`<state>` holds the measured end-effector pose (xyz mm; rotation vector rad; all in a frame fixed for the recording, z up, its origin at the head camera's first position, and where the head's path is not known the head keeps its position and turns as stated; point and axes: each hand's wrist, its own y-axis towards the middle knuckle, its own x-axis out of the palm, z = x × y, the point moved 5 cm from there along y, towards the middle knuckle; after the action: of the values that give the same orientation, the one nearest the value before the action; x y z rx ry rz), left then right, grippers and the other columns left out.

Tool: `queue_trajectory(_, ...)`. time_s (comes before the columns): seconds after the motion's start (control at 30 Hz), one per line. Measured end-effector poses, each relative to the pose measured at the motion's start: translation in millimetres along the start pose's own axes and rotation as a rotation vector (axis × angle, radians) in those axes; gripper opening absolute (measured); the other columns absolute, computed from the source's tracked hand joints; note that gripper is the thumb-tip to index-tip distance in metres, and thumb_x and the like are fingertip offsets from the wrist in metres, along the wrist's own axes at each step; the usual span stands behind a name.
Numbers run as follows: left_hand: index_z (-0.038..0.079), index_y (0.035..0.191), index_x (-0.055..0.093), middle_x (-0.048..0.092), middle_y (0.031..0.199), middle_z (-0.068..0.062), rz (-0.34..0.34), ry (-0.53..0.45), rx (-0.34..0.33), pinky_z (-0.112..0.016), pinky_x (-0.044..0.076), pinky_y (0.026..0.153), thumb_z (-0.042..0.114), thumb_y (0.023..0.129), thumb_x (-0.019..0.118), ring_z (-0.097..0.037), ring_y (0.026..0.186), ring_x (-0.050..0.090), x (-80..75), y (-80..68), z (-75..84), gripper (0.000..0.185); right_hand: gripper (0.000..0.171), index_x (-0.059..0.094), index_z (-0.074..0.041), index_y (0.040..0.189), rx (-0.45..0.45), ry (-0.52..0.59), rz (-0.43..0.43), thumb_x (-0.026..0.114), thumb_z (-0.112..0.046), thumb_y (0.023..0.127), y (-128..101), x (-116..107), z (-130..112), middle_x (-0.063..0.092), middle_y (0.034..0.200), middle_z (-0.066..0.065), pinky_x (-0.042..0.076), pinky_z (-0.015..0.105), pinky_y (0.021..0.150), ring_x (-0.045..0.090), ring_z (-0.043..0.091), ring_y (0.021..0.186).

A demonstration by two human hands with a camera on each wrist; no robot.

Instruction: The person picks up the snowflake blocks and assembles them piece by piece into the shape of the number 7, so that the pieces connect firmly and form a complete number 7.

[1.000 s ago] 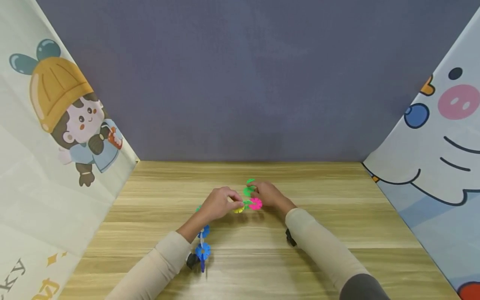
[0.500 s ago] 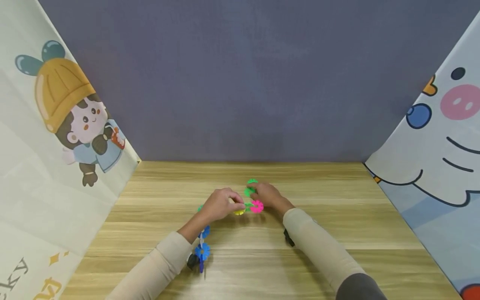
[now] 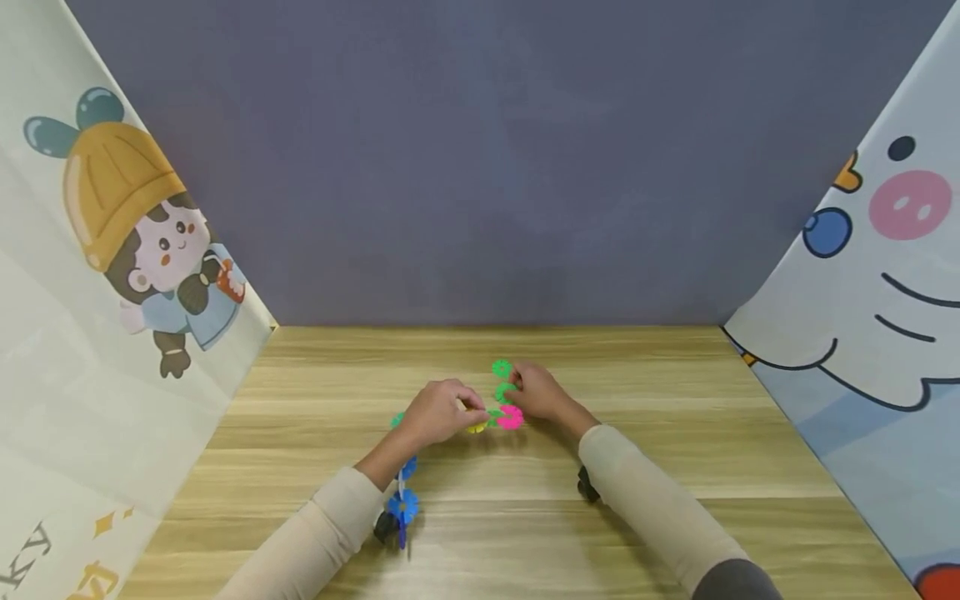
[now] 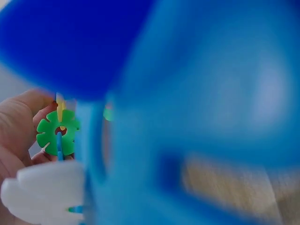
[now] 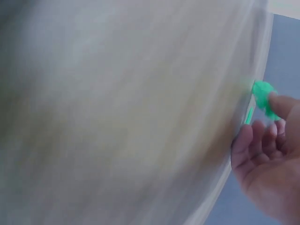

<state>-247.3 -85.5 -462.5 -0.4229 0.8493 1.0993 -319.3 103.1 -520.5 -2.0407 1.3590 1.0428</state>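
Holding a chain of interlocking plastic flower discs just below the centre of the frame, both hands meet over the wooden surface [image 3: 675, 467]. The left hand [image 3: 431, 414] curls its fingers round a yellow disc [image 3: 477, 427], while the right hand [image 3: 536, 393] pinches the green discs [image 3: 501, 379] that rise toward the back wall, with a pink disc [image 3: 512, 417] just under its fingers. The rest of the chain, blue discs [image 3: 403, 505] among them, trails down along the left forearm toward the lower middle of the frame.

Compared with half a second ago, the hands have drawn slightly closer, and the pink disc sits tighter against the yellow and green pieces; the gap between the two ends looks nearly closed. That suggests the pieces are being pressed into a joint, though whether the slots have engaged cannot be told. The left wrist view is mostly blocked by a blurred blue disc, showing only a green disc [image 4: 58, 132] by the fingers.
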Motion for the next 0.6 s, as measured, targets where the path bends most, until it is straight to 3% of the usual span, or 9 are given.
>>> queue_trajectory(0.17,0.032,0.083,0.077,0.073,0.096,0.013,0.010,0.006,-0.019,-0.035,0.056,0.079,0.043,0.091,0.076,-0.007,0.089,0.064,0.5,0.2,-2.8,0.014,0.015,0.055,-0.011,0.091,-0.045,0.023,-0.030,0.064,-0.020,0.099,-10.0,-5.7,4.7,0.052,0.074,-0.003,0.039,0.024,0.061,0.045,0.009,0.063)
queue_trajectory(0.33,0.031,0.085,0.078,0.072,0.094,0.013,0.016,0.012,-0.040,-0.033,0.054,0.076,0.047,0.091,0.075,-0.007,0.086,0.062,1.0,1.1,-6.0,0.017,0.011,0.062,-0.011,0.107,-0.095,0.051,-0.042,0.061,-0.020,0.102,-20.2,-12.4,5.8,0.059,0.067,-0.005,0.042,0.022,0.054,0.048,0.006,0.054)
queue_trajectory(0.43,0.031,0.085,0.078,0.072,0.091,0.014,0.028,0.031,-0.037,-0.032,0.053,0.074,0.046,0.090,0.075,-0.006,0.085,0.061,0.2,1.2,-6.0,0.016,0.015,0.062,-0.010,0.116,-0.117,0.083,-0.054,0.060,-0.019,0.103,-27.4,-16.4,3.3,0.065,0.068,0.000,0.044,0.022,0.052,0.049,0.005,0.052)
queue_trajectory(0.6,0.029,0.084,0.078,0.071,0.088,0.013,0.039,0.059,-0.024,-0.028,0.051,0.070,0.039,0.090,0.077,-0.005,0.082,0.060,-1.0,1.6,-4.4,0.011,0.007,0.061,-0.015,0.111,-0.145,0.121,-0.073,0.059,-0.017,0.104,-41.6,-21.5,-0.9,0.066,0.070,0.007,0.043,0.023,0.050,0.048,0.006,0.051)
